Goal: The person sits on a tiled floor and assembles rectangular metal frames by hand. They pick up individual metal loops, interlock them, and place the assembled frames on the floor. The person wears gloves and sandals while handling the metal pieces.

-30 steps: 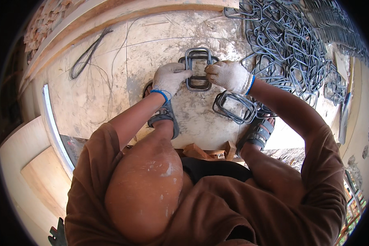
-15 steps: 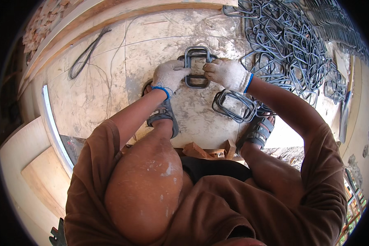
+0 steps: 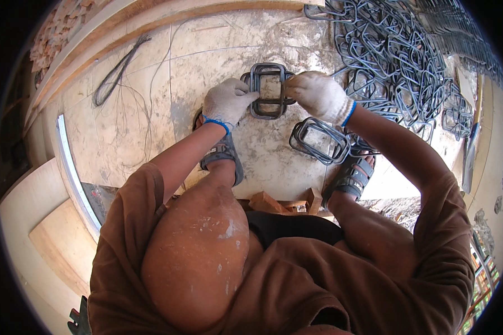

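The crossed stack of bent metal rings (image 3: 271, 101) lies on the pale, dirt-smeared floor (image 3: 262, 162), beyond the feet and between the two gloved hands, some rings running near to far and others set crosswise. The rods look stiff and hard to bend; one ring is probably light, the whole stack noticeably heavier, and nothing in it seems fragile. Smooth bars may slide over one another, so the best hold would take several rods together at the left and right ends, with the knit gloves lending friction. The left hand (image 3: 227, 102) has its thumb against the left side, and the right hand (image 3: 316, 96) has its fingertips drawn together at the right end; whether either grip is clamped on the rods cannot be told. Just nearer and to the right sits a smaller loose bundle of rings (image 3: 299, 134), beside the right sandal (image 3: 352, 181), where it could catch the hand or foot. Farther right, a large tangled pile of rings (image 3: 394, 67) crowds that side. The left sandal (image 3: 223, 153) stands close behind the left hand; a loop of thin wire (image 3: 120, 68) lies far left, short of the timber beams (image 3: 167, 22).
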Available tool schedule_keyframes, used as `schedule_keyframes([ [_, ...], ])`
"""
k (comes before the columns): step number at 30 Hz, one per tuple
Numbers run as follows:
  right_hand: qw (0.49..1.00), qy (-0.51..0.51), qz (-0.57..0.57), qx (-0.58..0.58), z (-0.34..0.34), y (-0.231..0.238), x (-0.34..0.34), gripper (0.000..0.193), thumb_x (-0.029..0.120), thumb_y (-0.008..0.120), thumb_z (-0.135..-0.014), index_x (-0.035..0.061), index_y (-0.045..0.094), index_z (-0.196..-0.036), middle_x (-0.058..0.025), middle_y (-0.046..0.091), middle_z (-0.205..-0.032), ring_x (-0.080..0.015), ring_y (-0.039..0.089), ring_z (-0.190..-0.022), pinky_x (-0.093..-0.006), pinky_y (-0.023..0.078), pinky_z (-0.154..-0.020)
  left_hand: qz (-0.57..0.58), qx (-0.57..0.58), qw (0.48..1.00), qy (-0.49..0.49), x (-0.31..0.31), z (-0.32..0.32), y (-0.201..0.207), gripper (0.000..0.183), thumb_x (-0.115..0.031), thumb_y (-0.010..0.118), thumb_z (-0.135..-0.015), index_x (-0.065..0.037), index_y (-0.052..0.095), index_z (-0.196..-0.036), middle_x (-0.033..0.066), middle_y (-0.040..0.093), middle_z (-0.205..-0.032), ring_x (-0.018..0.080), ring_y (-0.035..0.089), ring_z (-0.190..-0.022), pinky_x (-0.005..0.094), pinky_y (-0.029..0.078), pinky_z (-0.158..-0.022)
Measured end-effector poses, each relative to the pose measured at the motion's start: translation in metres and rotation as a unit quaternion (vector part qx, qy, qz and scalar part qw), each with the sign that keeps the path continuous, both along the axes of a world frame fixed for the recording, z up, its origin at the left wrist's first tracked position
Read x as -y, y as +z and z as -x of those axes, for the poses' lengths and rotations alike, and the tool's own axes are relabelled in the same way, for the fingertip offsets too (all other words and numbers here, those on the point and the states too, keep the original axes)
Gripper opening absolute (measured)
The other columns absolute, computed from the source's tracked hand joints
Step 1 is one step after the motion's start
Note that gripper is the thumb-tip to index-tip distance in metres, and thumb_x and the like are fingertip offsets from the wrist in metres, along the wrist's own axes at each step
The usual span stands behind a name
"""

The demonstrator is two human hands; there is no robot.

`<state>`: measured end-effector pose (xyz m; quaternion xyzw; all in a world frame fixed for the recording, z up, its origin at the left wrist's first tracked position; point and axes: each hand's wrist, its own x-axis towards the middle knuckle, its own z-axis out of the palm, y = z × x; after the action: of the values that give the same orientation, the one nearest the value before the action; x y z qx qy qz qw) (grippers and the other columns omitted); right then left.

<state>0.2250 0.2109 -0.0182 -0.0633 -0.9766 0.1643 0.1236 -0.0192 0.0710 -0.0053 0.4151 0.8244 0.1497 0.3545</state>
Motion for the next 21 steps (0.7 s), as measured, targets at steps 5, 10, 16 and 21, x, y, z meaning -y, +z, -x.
schedule_keyframes([
  [5, 0.979, -0.150, 0.137, -0.014, -0.027, 0.016, 0.006, 0.023, 0.014, 0.072, -0.090, 0.0079, 0.078, -0.111, -0.0115, 0.076, -0.113, -0.0341, 0.074, -0.104, -0.0456, 0.061, -0.090, 0.015, 0.025, 0.995, 0.090, 0.006, 0.002, 0.006, 0.061, -0.048, 0.083, -0.089, -0.003, 0.072, -0.128, 0.0175, 0.079, -0.115, 0.0253, 0.077, -0.105, 0.0366, 0.060, -0.092],
  [10, 0.870, -0.373, 0.309, 0.086, -0.035, 0.006, 0.032, 0.040, 0.034, 0.077, -0.096, 0.0013, 0.076, -0.119, -0.0193, 0.079, -0.112, -0.0345, 0.077, -0.103, -0.0437, 0.061, -0.091, 0.014, 0.093, 0.970, 0.225, 0.012, -0.002, -0.014, 0.062, -0.050, 0.079, -0.092, -0.001, 0.071, -0.130, 0.0191, 0.076, -0.127, 0.0311, 0.072, -0.120, 0.0393, 0.058, -0.097],
  [16, 0.796, -0.380, 0.439, 0.171, -0.014, -0.017, 0.027, 0.081, 0.050, 0.073, -0.098, -0.0121, 0.057, -0.147, -0.0256, 0.078, -0.107, -0.0231, 0.078, -0.082, -0.0354, 0.062, -0.073, 0.004, 0.229, 0.963, 0.145, 0.032, 0.025, -0.093, 0.057, -0.045, 0.059, -0.105, 0.000, 0.066, -0.139, 0.0247, 0.073, -0.128, 0.0351, 0.070, -0.123, 0.0423, 0.054, -0.103],
  [21, 0.788, -0.366, 0.444, 0.220, -0.003, -0.021, 0.019, 0.069, 0.049, 0.064, -0.103, -0.0089, 0.064, -0.139, -0.0199, 0.079, -0.098, -0.0228, 0.078, -0.078, -0.0364, 0.061, -0.072, 0.039, 0.109, 0.993, 0.026, 0.012, 0.006, -0.062, 0.044, -0.035, 0.059, -0.109, -0.001, 0.068, -0.135, 0.0108, 0.075, -0.114, 0.0207, 0.071, -0.100, 0.0338, 0.058, -0.085],
])
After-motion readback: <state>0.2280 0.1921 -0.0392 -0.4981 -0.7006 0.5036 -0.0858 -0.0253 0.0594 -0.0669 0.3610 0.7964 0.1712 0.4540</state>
